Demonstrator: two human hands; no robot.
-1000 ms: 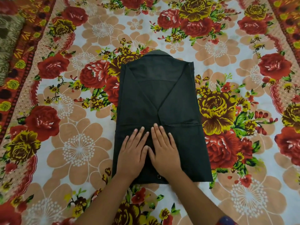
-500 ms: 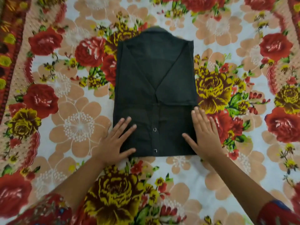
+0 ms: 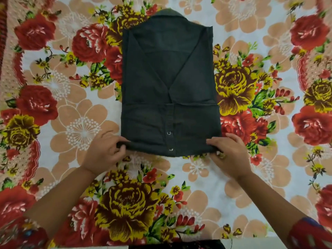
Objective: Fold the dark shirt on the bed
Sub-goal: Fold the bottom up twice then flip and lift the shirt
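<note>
Since half second ago, our left hand (image 3: 104,151) and right hand (image 3: 231,153) moved onto dark shirt (image 3: 168,90) hem at 6 o'clock; fingers pinching both corners. Shirt flat, bed (image 3: 53,123) centre. Risk: uneven lift skews fold, sleeves slip out.

— Where are the arms?
— Both forearms reach forward from the lower corners and angle inward, bare below patterned sleeves.
— And the left hand (image 3: 104,151)?
— Knuckles up, fingers curled under, thumb on top, pinching.
— The right hand (image 3: 229,153)?
— Mirrors it: fingers curled, thumb pressed down, level with the left, well apart.
</note>
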